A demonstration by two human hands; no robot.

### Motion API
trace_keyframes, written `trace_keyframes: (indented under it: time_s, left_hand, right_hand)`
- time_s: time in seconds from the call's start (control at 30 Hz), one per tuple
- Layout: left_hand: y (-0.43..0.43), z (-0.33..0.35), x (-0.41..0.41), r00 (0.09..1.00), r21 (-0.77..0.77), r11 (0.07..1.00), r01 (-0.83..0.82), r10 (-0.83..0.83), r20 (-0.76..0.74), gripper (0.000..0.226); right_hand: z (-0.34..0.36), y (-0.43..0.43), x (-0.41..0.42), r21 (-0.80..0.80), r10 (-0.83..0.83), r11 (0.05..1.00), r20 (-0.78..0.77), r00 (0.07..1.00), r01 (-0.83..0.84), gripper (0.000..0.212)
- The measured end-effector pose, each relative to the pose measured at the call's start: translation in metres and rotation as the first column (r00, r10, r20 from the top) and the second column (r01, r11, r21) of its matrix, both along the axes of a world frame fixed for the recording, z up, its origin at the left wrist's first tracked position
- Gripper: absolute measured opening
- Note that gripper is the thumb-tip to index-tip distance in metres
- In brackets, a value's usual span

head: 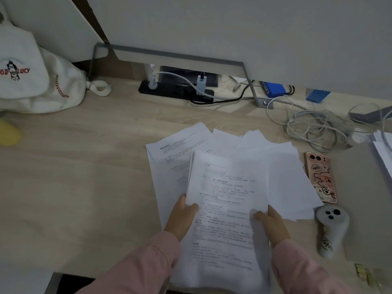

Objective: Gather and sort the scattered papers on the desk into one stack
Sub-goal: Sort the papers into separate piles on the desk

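One gripped stack [227, 198], left hand [180, 219], right hand [271, 223]

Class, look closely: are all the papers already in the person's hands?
No: the left hand and right hand grip one sheaf, but loose sheets lie spread on the desk.

Our L hand [182, 216] & R hand [271, 223] both reach fwd, pink sleeves [148, 262] down to the wrists. Each pinches one side edge of the paper sheaf [224, 209], thumbs on top, other fingers hidden underneath.
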State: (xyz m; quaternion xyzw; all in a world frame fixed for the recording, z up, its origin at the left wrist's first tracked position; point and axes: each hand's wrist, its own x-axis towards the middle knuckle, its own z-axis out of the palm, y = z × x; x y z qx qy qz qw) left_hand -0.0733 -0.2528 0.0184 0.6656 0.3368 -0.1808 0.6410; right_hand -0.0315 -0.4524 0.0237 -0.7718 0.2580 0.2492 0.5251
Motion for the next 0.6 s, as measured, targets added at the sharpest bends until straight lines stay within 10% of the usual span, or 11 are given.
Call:
trace_keyframes:
  time_s: [0.27, 0.6]
  left_hand:
    - [0.065, 0.075, 0.008, 0.813, -0.048, 0.966, -0.254, 0.24, 0.531, 0.029]
    - [0.098, 0.043, 0.003, 0.912, 0.074, 0.984, -0.161, 0.119, 0.393, 0.025]
  right_hand:
    - [0.074, 0.063, 0.012, 0.287, -0.122, 0.958, 0.454, 0.882, -0.015, 0.026]
    - [0.057, 0.098, 0.008, 0.238, -0.072, 0.971, 0.332, 0.941, -0.01, 0.023]
